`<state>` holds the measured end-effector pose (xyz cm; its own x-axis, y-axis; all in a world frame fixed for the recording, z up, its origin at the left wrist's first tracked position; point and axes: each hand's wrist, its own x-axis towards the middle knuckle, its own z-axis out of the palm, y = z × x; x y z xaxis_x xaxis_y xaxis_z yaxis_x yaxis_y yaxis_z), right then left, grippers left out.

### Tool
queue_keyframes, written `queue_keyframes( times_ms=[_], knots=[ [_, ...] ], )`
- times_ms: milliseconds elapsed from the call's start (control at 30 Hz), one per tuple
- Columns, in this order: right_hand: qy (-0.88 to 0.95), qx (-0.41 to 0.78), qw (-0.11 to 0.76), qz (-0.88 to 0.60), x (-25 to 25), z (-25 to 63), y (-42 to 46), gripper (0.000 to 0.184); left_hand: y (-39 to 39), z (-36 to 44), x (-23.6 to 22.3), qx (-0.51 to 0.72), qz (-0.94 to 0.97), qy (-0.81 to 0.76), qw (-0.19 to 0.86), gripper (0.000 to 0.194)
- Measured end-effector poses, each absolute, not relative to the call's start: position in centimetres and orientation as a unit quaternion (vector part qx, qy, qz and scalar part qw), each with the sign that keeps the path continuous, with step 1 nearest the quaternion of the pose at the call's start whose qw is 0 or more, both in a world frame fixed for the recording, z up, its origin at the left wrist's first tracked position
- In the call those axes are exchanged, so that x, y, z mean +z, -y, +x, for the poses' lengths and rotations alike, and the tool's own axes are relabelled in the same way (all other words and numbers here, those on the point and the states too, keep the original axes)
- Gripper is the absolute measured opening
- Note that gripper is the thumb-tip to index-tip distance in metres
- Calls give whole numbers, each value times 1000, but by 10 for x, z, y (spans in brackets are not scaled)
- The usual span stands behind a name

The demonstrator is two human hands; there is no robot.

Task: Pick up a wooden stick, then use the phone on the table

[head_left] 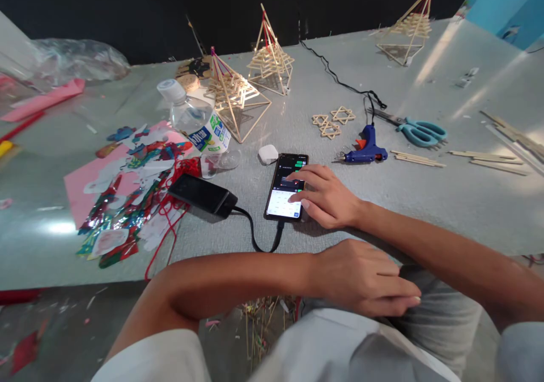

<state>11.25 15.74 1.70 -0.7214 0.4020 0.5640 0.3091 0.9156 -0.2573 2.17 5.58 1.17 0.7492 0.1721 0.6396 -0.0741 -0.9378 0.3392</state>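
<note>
A smartphone (285, 186) lies flat on the table with its screen lit, showing a chat and an on-screen keyboard. My right hand (329, 196) reaches over its right edge, fingers stretched apart at the screen, gripping nothing. Below it, my left hand (363, 279) rests past the table's front edge over my lap, its fingers loosely extended and holding nothing visible. A short black cable (251, 232) runs from the phone's lower end to a black power bank (202, 194). Just above the phone sits a small white case (268, 155).
A plastic bottle (193, 118) and colourful scraps with red yarn (170, 200) lie left. Stick pyramids (240, 101) stand behind. Small stick stars (330, 128), a blue glue gun (366, 148), scissors (419, 131) and loose sticks (488, 158) are to the right.
</note>
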Motion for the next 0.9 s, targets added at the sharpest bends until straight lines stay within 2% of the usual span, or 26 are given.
queue_keyframes(
  times_ms=[267,467,900],
  knots=[
    [930,78,305,-191,18,112,-157,44,-53,22,10,345,918,-28,193,40],
    [928,75,309,-194,17,112,-156,44,-55,21,6,390,905,-10,170,35],
    [929,86,297,-204,17,112,-157,44,-55,19,12,315,929,-25,194,34]
  ],
)
